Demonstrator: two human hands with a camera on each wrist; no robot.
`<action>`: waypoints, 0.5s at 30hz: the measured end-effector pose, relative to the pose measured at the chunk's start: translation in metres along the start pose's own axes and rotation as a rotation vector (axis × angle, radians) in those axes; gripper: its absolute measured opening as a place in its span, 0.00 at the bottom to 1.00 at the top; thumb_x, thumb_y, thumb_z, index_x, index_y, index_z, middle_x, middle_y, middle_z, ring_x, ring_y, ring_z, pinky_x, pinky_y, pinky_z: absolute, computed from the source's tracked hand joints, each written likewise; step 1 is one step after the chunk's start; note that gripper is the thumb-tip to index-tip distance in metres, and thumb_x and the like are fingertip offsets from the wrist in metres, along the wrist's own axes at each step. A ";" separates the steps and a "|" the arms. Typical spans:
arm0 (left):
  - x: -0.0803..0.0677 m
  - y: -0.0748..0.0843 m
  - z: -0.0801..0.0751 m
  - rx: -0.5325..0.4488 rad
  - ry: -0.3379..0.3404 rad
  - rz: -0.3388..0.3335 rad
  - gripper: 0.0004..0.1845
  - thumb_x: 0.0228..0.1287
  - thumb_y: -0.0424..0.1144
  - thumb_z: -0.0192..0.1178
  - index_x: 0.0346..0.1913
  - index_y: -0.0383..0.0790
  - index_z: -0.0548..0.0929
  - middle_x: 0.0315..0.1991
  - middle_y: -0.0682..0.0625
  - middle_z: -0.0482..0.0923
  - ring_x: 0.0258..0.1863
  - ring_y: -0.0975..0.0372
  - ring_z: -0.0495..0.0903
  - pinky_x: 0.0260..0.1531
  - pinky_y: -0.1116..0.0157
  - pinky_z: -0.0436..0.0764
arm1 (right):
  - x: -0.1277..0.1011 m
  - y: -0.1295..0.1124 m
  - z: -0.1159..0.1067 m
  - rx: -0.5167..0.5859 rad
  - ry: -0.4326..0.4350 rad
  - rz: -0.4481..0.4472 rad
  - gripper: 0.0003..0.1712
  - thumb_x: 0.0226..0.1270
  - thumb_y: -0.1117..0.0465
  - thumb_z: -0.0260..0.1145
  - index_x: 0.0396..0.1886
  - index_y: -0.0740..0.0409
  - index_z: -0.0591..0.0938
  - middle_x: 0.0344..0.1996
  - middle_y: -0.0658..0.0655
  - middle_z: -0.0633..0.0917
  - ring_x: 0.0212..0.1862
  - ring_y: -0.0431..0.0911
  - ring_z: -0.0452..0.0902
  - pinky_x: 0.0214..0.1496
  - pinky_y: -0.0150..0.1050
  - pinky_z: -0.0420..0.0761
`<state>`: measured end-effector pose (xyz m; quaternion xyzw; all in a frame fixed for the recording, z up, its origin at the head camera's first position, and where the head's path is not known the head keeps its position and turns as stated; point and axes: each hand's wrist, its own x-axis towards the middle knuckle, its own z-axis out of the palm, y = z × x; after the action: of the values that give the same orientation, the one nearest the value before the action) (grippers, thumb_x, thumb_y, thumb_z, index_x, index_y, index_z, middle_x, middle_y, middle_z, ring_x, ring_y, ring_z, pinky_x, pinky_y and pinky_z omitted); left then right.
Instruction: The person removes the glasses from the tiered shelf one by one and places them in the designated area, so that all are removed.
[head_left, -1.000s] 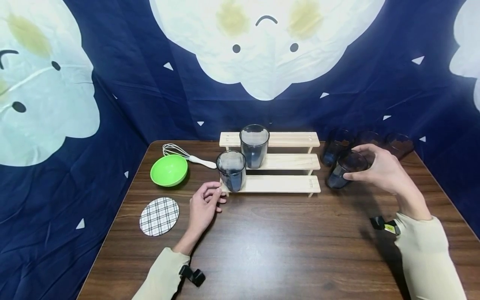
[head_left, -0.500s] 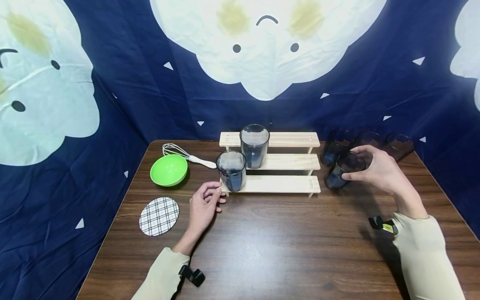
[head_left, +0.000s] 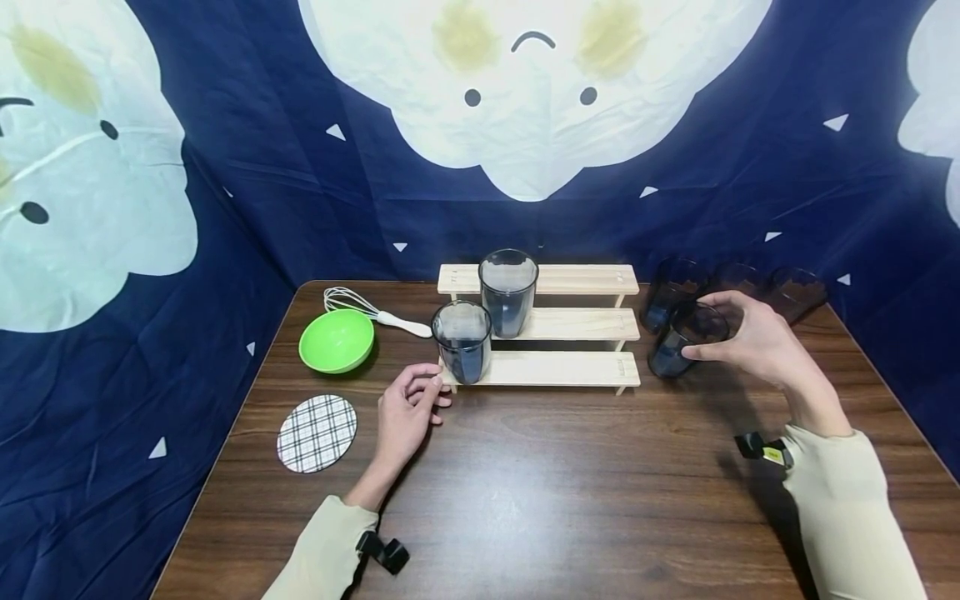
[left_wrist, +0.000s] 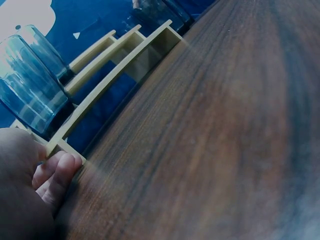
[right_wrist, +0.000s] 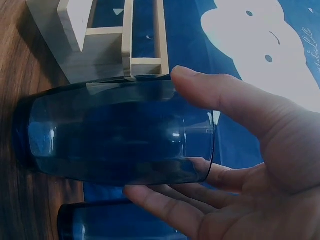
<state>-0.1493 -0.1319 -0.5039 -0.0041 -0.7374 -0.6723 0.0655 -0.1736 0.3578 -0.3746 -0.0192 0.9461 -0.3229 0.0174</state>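
In the head view my right hand (head_left: 757, 342) holds a dark tinted drinking glass (head_left: 678, 358) near its rim, thumb on one side and fingers on the other. The right wrist view shows that glass (right_wrist: 115, 132) with its base at the wood. A three-step wooden shelf rack (head_left: 558, 367) stands at the middle back. My left hand (head_left: 405, 412) grips its front left corner; in the left wrist view the fingers (left_wrist: 62, 172) curl by the end leg. One glass (head_left: 462, 346) stands on the lowest step, another (head_left: 510, 292) on the middle step.
Several more dark glasses (head_left: 798, 287) stand at the back right, close behind the held one. On the left lie a green bowl (head_left: 337, 342), a white whisk (head_left: 401, 322) and a round checked coaster (head_left: 317, 433). A blue patterned cloth (head_left: 247, 225) hangs behind the table (head_left: 517, 500).
The right hand and the glass in it have shifted very slightly to the left. The left hand and the rack have stayed in place.
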 end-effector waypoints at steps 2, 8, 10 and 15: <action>0.000 -0.001 0.000 -0.003 0.002 0.001 0.09 0.82 0.29 0.64 0.57 0.29 0.85 0.41 0.30 0.91 0.28 0.64 0.91 0.20 0.66 0.91 | 0.000 0.000 -0.001 -0.001 -0.009 0.013 0.53 0.60 0.47 0.89 0.77 0.65 0.73 0.68 0.76 0.81 0.64 0.68 0.78 0.57 0.52 0.79; 0.001 0.000 0.000 -0.005 0.011 0.008 0.09 0.82 0.28 0.64 0.57 0.27 0.85 0.40 0.29 0.90 0.28 0.64 0.91 0.19 0.66 0.91 | 0.000 -0.001 -0.001 0.006 -0.025 0.035 0.55 0.60 0.46 0.89 0.79 0.63 0.72 0.73 0.77 0.75 0.69 0.72 0.72 0.65 0.69 0.77; 0.000 0.000 0.000 -0.001 0.011 0.010 0.09 0.82 0.28 0.64 0.57 0.26 0.84 0.40 0.29 0.91 0.28 0.64 0.91 0.19 0.66 0.91 | 0.000 -0.002 -0.001 0.004 -0.026 0.033 0.55 0.60 0.46 0.89 0.79 0.63 0.72 0.74 0.78 0.74 0.70 0.72 0.72 0.66 0.70 0.76; 0.000 0.001 0.001 0.001 0.009 0.001 0.08 0.82 0.28 0.64 0.57 0.29 0.85 0.40 0.30 0.91 0.27 0.64 0.91 0.18 0.67 0.90 | -0.001 -0.003 -0.001 -0.012 -0.019 0.029 0.55 0.60 0.46 0.89 0.78 0.62 0.72 0.74 0.79 0.73 0.68 0.72 0.72 0.65 0.69 0.76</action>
<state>-0.1491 -0.1307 -0.5030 -0.0016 -0.7374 -0.6719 0.0691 -0.1725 0.3565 -0.3720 -0.0087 0.9480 -0.3168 0.0308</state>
